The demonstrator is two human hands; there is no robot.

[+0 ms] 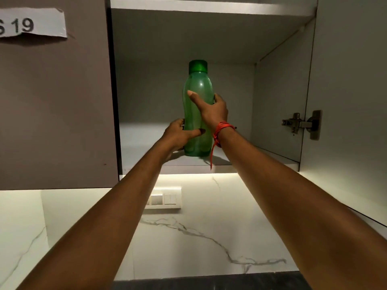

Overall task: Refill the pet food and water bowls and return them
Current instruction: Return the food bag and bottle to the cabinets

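Both hands, left hand (178,133) low at 7 o'clock, right hand (211,109) mid-body, clasp the translucent green plastic bottle (198,114); smooth, rigid, possibly full and heavy.

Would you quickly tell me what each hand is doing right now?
Left hand: closed around the lower part of the bottle.
Right hand: closed around the bottle's middle.

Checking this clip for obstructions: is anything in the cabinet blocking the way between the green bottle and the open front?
Nothing visible does. The green bottle stands alone on the lower shelf, gripped by the left hand low down and the right hand higher up. The door is swung open at the right, clear of the way out.
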